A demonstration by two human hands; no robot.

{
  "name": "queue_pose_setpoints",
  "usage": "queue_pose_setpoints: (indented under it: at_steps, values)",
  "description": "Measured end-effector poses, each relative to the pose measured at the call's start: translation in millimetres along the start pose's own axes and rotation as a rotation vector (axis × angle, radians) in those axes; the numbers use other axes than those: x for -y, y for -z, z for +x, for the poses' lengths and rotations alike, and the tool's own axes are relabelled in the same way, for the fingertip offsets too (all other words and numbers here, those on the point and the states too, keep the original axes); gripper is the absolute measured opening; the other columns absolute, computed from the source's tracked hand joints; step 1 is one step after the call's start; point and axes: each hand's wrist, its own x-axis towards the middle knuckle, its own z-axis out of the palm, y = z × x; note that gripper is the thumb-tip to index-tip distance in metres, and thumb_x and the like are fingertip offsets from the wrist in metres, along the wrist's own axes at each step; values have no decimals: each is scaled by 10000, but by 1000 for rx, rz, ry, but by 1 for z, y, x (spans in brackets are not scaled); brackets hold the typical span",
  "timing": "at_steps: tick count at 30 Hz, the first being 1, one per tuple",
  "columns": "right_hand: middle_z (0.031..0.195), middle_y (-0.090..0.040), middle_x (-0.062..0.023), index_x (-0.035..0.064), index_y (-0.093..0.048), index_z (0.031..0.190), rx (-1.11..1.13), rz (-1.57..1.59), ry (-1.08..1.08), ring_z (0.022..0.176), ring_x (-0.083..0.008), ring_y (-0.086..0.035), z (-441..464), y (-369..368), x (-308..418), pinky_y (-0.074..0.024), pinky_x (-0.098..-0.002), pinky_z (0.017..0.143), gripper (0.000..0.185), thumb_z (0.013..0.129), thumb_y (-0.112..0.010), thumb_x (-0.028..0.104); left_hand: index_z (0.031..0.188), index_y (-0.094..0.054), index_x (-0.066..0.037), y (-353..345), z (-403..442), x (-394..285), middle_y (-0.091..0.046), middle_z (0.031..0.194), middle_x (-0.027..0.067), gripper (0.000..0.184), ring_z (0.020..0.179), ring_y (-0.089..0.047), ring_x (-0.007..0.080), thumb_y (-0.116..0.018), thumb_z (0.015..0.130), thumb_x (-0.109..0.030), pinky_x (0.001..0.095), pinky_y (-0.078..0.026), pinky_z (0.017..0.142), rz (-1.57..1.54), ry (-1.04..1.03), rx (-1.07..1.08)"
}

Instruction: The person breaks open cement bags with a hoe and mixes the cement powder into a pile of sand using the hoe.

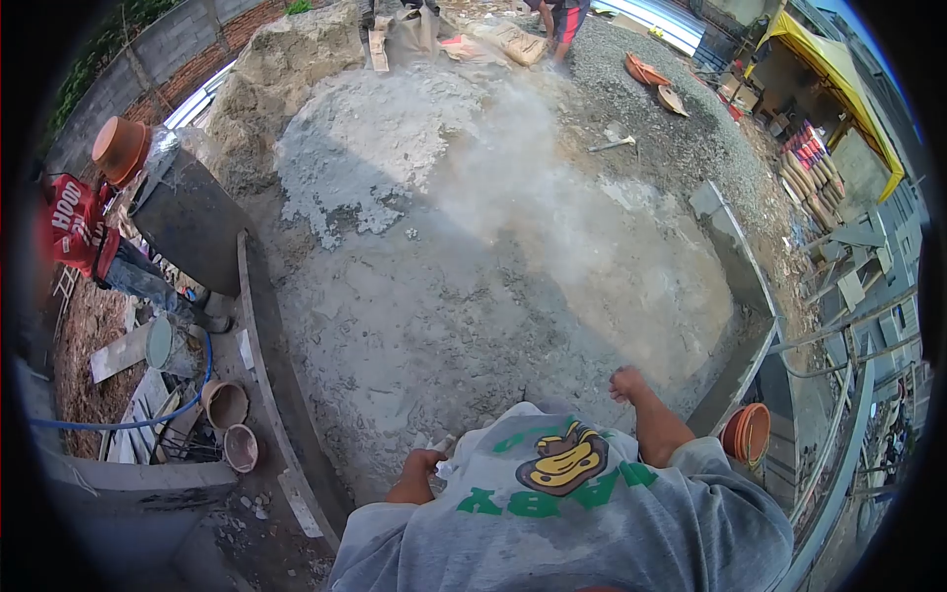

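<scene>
Dusty grey mix (395,326), low walls (279,385), drum (192,212), blue hose (208,363)

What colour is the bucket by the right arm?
The bucket is orange; the head view shows it.

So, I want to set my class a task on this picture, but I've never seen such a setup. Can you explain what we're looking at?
There is no machine here, just a person working bare-handed. The single picture comes from a camera worn on their head, looking forward and down, so their own grey T-shirt fills the bottom. Something small and pale shows at the left hand, too unclear to identify. The right hand is curled; I can't tell whether it holds anything. Ahead lies a broad spread of grey cement-like material, with pale dust hanging over part of it. Gravel lies beyond, towards the upper right. On the left, a person in red stands near a dark drum.
</scene>
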Motion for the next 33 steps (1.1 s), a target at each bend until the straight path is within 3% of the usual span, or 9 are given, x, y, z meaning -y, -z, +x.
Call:
queue_pose_setpoints:
  at_steps: [4, 7, 9, 12, 16, 18, 33]
  values:
    - [719, -587, -133, -19, -520, 866, -7, -1, -14, 522, -233, -588, 11, 0, 1, -490, -355, 441, 147, 764, -467, 73, 927, -599, -70, -3, 2, 2, -592, 818, 30, 302, 689, -509, 167, -504, 806, -331, 318, -417, 663, -31, 32, -39]
    - [719, -589, -134, -16, -528, 865, -1, -8, -5, 523, -234, -589, 10, -1, 5, -493, -355, 448, 147, 767, -468, 75, 888, -550, -15, -4, -3, 2, -516, 654, 82, 394, 503, -477, 177, -631, 712, -359, 319, -411, 486, -145, -24, 27]
    - [718, -591, -136, -15, -533, 869, -6, -25, -14, 524, -233, -590, 5, -3, 11, -494, -355, 452, 152, 767, -470, 79, 869, -554, -16, -7, -25, -7, -516, 644, 79, 387, 501, -480, 177, -628, 714, -363, 320, -413, 485, -118, 22, -35]
    - [641, -582, -120, -28, -548, 734, -53, 3, 11, 499, -222, -590, -1, -7, 13, -491, -342, 422, 137, 746, -457, 73, 862, -563, -17, -8, -47, -16, -523, 639, 78, 387, 499, -487, 176, -625, 713, -369, 316, -419, 486, -48, 10, -56]
    - [678, -587, -126, -25, -542, 798, -40, -10, 10, 512, -225, -593, 3, -9, 7, -494, -346, 432, 137, 752, -460, 75, 899, -571, -14, -16, -85, -29, -539, 649, 82, 406, 510, -501, 179, -628, 711, -371, 318, -429, 500, 9, 36, -132]
    - [721, -587, -134, -15, -533, 884, 5, -21, -11, 527, -234, -590, 6, -7, 4, -495, -355, 453, 167, 764, -469, 82, 911, -575, -13, -12, -60, -18, -550, 663, 84, 412, 527, -510, 181, -635, 707, -366, 320, -432, 511, -49, 31, -116]
    - [731, -585, -129, -10, -533, 887, -9, -29, -29, 524, -217, -573, 7, -8, 4, -481, -339, 447, 180, 769, -465, 108, 870, -589, -1, -12, -53, -20, -570, 714, 97, 377, 580, -530, 191, -665, 684, -320, 343, -435, 546, -89, 56, -160]
